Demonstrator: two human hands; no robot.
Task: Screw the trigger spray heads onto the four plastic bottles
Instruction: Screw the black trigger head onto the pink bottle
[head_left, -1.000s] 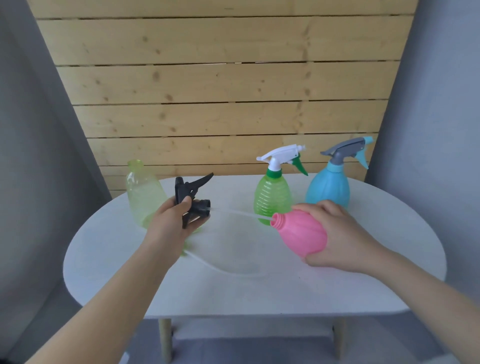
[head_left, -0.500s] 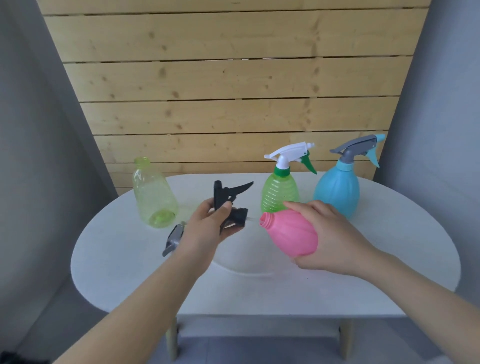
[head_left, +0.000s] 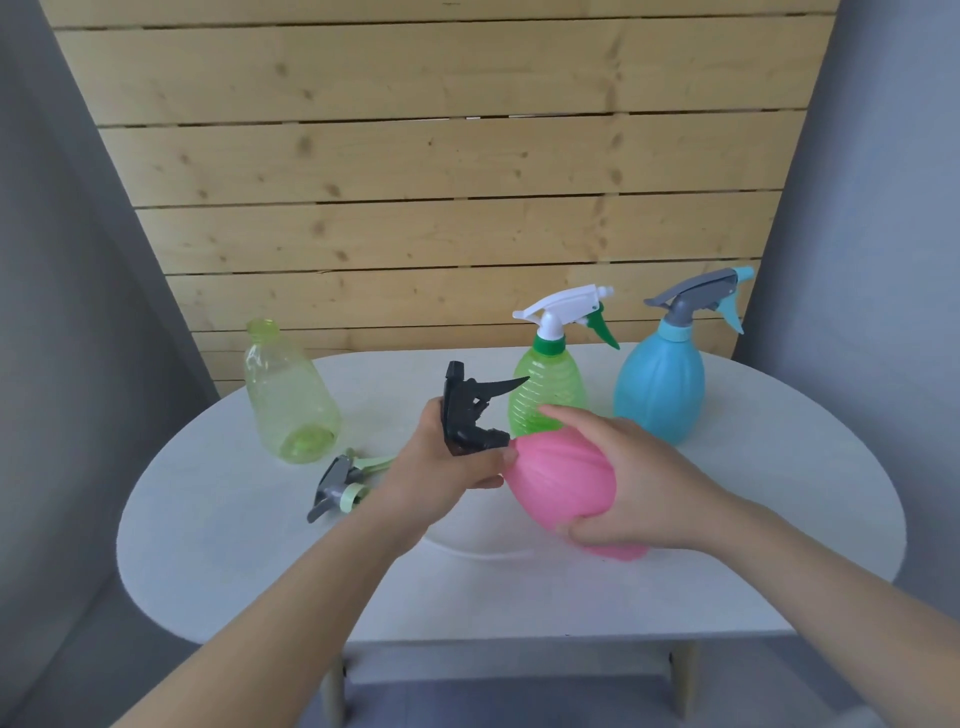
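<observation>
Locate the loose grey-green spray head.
The spray head lies on the table, left side, just before the clear bottle, beside the left hand.

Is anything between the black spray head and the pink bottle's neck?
Nothing visible. The left hand holds the black spray head right at the neck of the pink bottle, which the right hand grips tilted.

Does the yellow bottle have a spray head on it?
No, the yellow bottle stands with an open neck; a grey-green head lies beside it.
</observation>
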